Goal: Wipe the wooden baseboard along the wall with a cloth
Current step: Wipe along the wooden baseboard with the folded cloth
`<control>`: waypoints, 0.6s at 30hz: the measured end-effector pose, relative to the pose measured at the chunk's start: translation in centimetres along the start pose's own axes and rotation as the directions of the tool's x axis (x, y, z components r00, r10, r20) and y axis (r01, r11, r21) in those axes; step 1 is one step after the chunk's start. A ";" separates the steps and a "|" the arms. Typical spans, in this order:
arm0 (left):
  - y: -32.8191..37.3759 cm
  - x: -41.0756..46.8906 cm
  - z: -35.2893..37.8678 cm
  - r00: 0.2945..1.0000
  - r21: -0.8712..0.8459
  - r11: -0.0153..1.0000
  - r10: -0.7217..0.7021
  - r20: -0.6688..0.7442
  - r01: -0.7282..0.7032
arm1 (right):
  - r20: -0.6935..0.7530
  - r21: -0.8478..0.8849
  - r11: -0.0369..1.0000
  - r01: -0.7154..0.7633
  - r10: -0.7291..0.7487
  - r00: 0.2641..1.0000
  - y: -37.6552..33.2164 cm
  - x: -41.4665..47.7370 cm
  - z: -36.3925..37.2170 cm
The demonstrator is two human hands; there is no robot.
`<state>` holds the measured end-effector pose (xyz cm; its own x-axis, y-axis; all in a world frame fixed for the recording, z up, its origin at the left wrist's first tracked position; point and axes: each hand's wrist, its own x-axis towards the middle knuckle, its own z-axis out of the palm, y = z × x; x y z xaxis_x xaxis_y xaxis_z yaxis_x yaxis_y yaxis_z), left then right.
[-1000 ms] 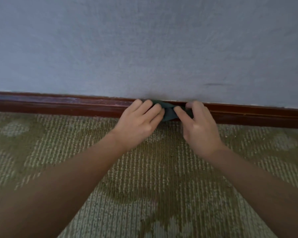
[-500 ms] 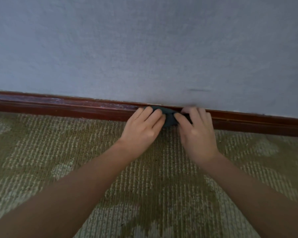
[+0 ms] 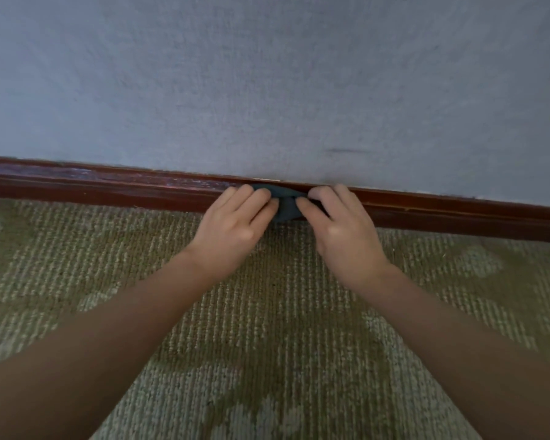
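observed: a small dark teal bunched cloth (image 3: 284, 203) lies against the face of a long reddish-brown wooden baseboard (image 3: 108, 189), near the middle of the view. its upper edge reaches the board's top ledge, at the foot of the wall. fingers cover most of the cloth; only a patch shows between the two hands

left hand (image 3: 232, 227): enters from the lower left, knuckles up. grip: fingers bent and held close together, tips down on the left part of the cloth, pressing it to the board. the thumb is hidden beneath the hand

right hand (image 3: 343, 236): enters from the lower right. grip: forefinger stretched leftward across the cloth, its tip just beside the left fingertips; the other fingers curl over the cloth's right part at the board's upper edge. the thumb is out of sight, so it cannot be told whether it pinches from below

surroundings: the baseboard runs the full width of the view, sloping down to the right, with pale streaks on its ledge left of the hands. behind it stands a pale blue-grey textured wall (image 3: 267, 74) bearing a short dark scuff mark (image 3: 346, 150) above the right hand. an olive and beige ribbed patterned carpet (image 3: 267, 312) meets the board's foot and lies under both forearms
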<state>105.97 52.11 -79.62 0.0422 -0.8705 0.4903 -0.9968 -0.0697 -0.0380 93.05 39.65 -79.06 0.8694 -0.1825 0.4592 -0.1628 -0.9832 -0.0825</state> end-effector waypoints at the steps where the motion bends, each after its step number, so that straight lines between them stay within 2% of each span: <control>1: 0.2 0.1 -0.1 1.000 0.009 1.000 -0.003 -0.007 0.003 | 0.002 -0.009 1.000 -0.008 0.008 1.000 0.0 -0.1 0.0; 4: -0.3 0.2 -0.4 0.999 0.048 0.997 0.054 -0.006 -0.054 | -0.016 0.010 0.996 -0.087 0.087 0.996 -0.8 0.0 0.2; 6: -1.2 -0.2 -0.8 0.997 0.043 0.996 0.075 0.004 -0.076 | -0.012 0.014 0.996 -0.083 0.084 0.996 -1.5 0.5 0.2; 10: -2.8 -1.4 -1.2 0.999 0.011 0.999 0.038 0.031 -0.038 | 0.061 -0.019 1.000 0.017 -0.016 0.998 -2.6 1.9 0.3; 15: -1.4 -1.4 -0.9 0.995 -0.043 0.994 -0.102 -0.019 0.101 | 0.092 -0.057 0.998 -0.020 0.025 0.995 -2.6 1.3 0.0; 18: -0.5 -0.2 -0.8 0.997 -0.041 0.997 -0.061 -0.046 0.059 | 0.086 -0.082 0.997 -0.010 0.017 0.996 -1.8 0.8 -0.5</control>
<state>106.38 52.69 -79.04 0.0995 -0.8416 0.5309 -0.9945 -0.1008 0.0266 93.82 41.26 -78.06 0.9035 -0.1986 0.3798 -0.2090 -0.9778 -0.0141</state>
